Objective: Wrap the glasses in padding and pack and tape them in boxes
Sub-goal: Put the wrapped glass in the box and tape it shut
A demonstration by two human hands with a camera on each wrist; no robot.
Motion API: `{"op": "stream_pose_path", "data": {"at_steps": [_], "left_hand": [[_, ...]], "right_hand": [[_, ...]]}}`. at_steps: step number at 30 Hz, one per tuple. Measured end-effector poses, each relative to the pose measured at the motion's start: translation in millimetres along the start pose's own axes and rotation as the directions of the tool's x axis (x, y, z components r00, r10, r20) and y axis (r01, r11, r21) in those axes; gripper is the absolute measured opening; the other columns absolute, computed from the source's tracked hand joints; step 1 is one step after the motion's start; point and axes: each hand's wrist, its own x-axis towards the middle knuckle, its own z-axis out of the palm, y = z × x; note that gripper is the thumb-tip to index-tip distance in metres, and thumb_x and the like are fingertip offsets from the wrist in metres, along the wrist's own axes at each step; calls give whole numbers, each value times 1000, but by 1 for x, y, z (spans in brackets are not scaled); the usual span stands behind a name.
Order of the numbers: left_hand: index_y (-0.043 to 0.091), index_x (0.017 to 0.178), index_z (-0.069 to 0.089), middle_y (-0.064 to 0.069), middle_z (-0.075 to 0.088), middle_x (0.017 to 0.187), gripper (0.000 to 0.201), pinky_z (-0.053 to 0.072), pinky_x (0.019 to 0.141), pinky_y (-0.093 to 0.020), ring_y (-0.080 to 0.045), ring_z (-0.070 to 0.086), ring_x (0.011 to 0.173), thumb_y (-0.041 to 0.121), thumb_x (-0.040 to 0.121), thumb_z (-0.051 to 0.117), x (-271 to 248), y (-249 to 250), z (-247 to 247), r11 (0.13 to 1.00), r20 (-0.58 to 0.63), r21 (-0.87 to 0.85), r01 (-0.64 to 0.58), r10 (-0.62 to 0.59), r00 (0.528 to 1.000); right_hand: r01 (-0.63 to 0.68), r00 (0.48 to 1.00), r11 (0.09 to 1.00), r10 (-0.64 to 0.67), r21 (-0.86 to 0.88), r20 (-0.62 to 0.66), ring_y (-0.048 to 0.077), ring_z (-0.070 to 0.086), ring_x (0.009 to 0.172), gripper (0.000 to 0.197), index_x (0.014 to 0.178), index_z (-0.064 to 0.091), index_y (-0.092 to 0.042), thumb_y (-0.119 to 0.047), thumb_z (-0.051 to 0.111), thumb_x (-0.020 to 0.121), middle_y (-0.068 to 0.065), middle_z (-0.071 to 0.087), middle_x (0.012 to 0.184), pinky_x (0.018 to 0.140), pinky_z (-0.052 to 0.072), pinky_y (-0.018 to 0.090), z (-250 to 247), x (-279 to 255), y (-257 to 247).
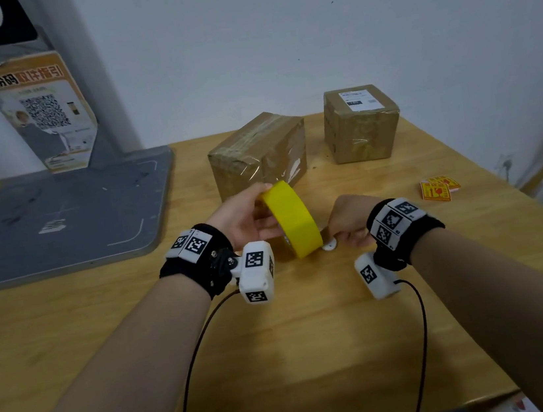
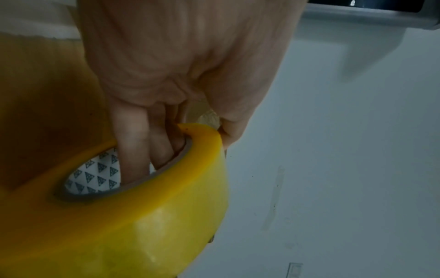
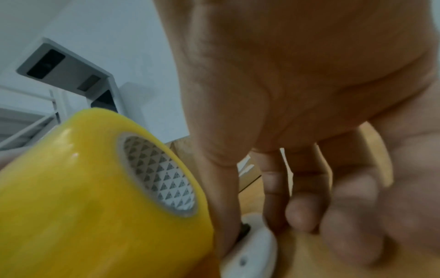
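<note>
The right grip (image 1: 348,221) covers most of the small white tool (image 1: 330,245), so its kind cannot be told. In the left wrist view the tape roll (image 2: 133,225) runs off the bottom edge, its core swallowing the left grip's fingers (image 2: 128,150).

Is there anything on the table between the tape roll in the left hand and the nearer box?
Nothing visible. The left hand holds the yellow tape roll just in front of the nearer box, with only bare table between them. The right hand grips a small white cutter beside the roll, not in the path.
</note>
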Motion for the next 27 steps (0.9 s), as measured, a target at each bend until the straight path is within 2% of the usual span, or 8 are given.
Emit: {"op": "stream_pose_path", "data": {"at_steps": [2, 4, 6, 9, 12, 17, 21, 27], "left_hand": [[9, 109, 60, -12, 64, 99, 21, 59, 50, -34, -21, 73, 58, 29, 102, 60, -1, -2, 2, 1000, 8, 13, -10, 10, 1000], [11, 103, 61, -10, 63, 92, 21, 58, 47, -30, -18, 71, 54, 32, 103, 59, -1, -5, 3, 999, 9, 31, -14, 14, 1000], [13, 100, 62, -8, 65, 87, 21, 56, 46, -27, -15, 69, 53, 33, 102, 60, 0, -8, 3, 999, 4, 41, -23, 23, 1000], [14, 103, 65, -5, 67, 85, 20, 55, 45, -26, -14, 69, 54, 34, 100, 64, 1, -12, 6, 999, -5, 17, -50, 50, 999], [12, 105, 64, -6, 63, 82, 22, 52, 42, -24, -14, 63, 45, 32, 99, 66, -1, -14, 10, 997, -14, -22, -69, 69, 998], [9, 119, 63, -10, 61, 92, 34, 53, 45, -26, -15, 63, 47, 35, 97, 69, -2, -17, 10, 996, -1, -36, -85, 85, 996], [10, 120, 66, -10, 62, 96, 36, 56, 49, -27, -13, 65, 50, 37, 96, 69, -3, -19, 9, 994, -7, -25, -102, 102, 995], [8, 134, 62, -11, 60, 99, 47, 54, 48, -27, -14, 61, 49, 37, 97, 68, -3, -23, 9, 991, -3, -21, -128, 128, 992]], "right_hand": [[5, 1000, 1000, -5, 1, 21, 24, 57, 48, 30, 77, 60, -3, -23, 82, 80, 5, 59, 52, 63, 53, 35, -4, 3, 5], [5, 1000, 999, -4, 36, -14, 30, 76, 69, 34, 95, 64, 1, -27, 77, 81, 12, 74, 75, 81, 63, 47, -10, 5, 9], [36, 994, 985, -18, 171, -104, 34, 78, 76, 39, 115, 58, 2, -30, 65, 94, 19, 77, 92, 73, 65, 48, -18, 3, 10], [245, 943, 917, -150, 314, -296, 25, 68, 60, 33, 133, 43, -6, -28, 48, 109, 16, 77, 90, 51, 54, 31, -32, -5, -3], [407, 879, 898, -335, 168, -340, 20, 48, 61, 27, 137, 40, -17, -24, 42, 111, 12, 68, 91, 51, 44, 30, -50, -13, -27], [542, 759, 786, -609, -296, -228, 12, 50, 66, 15, 116, 53, -15, -19, 40, 110, -1, 61, 90, 61, 41, 30, -66, -30, -68], [517, 713, 607, -695, -604, -87, 12, 52, 81, 15, 117, 57, -21, -23, 45, 110, -18, 50, 84, 70, 34, 32, -65, -32, -85], [395, 696, 478, -713, -785, -84, 22, 60, 96, 22, 115, 61, -25, -39, 46, 107, -7, 59, 98, 68, 35, 33, -56, -31, -90]]}}
